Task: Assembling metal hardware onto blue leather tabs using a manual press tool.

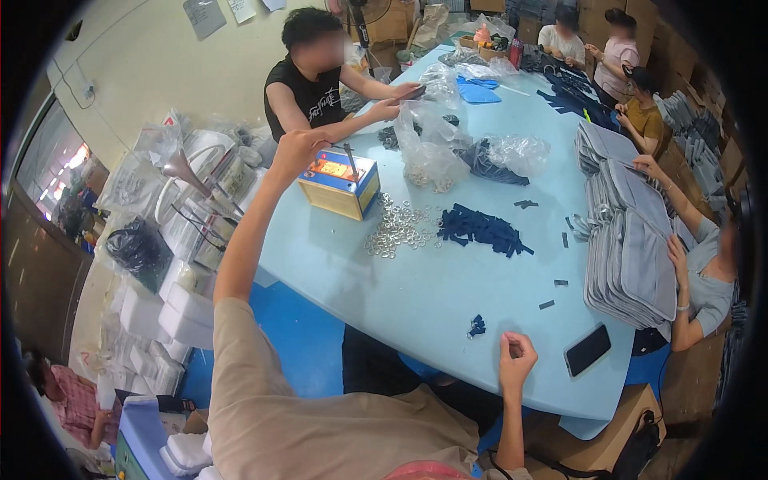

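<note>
Boxy device (336, 194) stands on our smooth table (400, 300), our left hand (294, 154) curled at its top, our right hand (518, 358) curled well apart; we cannot tell their grip. Shiny rings (396, 227) and navy fabric strips (482, 230) heap right of the device.

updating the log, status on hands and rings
Left hand by blue-yellow box; right hand curled beside phone. Metal rings piled loose. Box between rings and left hand.
</note>
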`<state>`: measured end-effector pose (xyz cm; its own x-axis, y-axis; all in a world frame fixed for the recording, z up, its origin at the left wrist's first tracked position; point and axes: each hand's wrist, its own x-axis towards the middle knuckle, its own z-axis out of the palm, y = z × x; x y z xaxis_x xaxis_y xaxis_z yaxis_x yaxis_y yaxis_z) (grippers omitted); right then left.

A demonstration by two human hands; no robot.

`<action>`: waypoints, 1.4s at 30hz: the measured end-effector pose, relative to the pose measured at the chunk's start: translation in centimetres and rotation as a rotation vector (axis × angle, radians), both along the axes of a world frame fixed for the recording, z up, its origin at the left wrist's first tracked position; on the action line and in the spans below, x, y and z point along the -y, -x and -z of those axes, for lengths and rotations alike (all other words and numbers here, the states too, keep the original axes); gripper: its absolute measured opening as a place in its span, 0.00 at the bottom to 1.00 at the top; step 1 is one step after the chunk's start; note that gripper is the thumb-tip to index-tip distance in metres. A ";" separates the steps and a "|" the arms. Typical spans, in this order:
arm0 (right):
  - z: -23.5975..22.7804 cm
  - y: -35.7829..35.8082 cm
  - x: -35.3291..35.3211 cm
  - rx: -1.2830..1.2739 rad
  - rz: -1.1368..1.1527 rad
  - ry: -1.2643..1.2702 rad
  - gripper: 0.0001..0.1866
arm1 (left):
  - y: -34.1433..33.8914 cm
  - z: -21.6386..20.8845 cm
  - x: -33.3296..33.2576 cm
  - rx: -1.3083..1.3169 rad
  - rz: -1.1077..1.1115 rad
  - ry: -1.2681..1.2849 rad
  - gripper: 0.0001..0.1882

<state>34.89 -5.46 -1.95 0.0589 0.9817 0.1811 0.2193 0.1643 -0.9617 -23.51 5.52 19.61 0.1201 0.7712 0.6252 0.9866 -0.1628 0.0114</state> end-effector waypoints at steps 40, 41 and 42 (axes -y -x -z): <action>-0.6 0.1 -0.1 0.036 -0.015 -0.003 0.02 | -1.0 -0.1 -1.5 -0.065 0.003 0.133 0.07; -0.6 0.2 -0.1 0.036 -0.014 -0.003 0.02 | -0.8 0.0 -1.5 -0.065 0.004 0.133 0.07; -0.6 0.2 -0.1 0.042 -0.014 -0.005 0.02 | -0.7 0.1 -1.5 -0.064 0.020 0.120 0.07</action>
